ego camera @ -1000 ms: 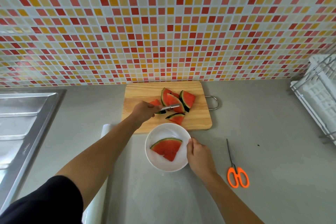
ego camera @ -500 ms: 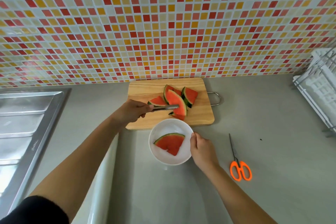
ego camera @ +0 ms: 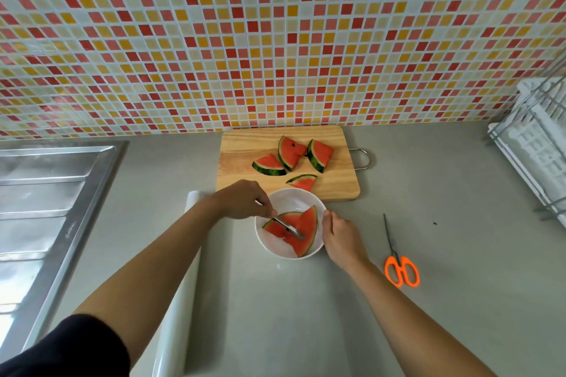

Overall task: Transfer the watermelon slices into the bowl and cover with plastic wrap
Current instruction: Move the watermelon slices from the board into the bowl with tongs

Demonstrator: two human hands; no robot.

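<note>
A white bowl (ego camera: 277, 249) stands on the grey counter just in front of a wooden cutting board (ego camera: 242, 159). Two watermelon slices (ego camera: 307, 225) lie in the bowl, one overlapping the other. My left hand (ego camera: 245, 199) grips metal tongs (ego camera: 288, 228) whose tips rest on the slices in the bowl. My right hand (ego camera: 338, 236) holds the bowl's right rim. Several more slices (ego camera: 289, 151) remain on the board. A roll of plastic wrap (ego camera: 183, 300) lies on the counter under my left forearm.
Orange-handled scissors (ego camera: 399, 263) lie on the counter to the right of the bowl. A steel sink drainer (ego camera: 46, 208) is at the left, a white dish rack (ego camera: 539, 144) at the right edge. A mosaic tile wall rises behind the board.
My left hand carried a slice with the tongs from the cutting board down into the bowl, beside the first slice. My right hand stayed on the bowl's rim.
</note>
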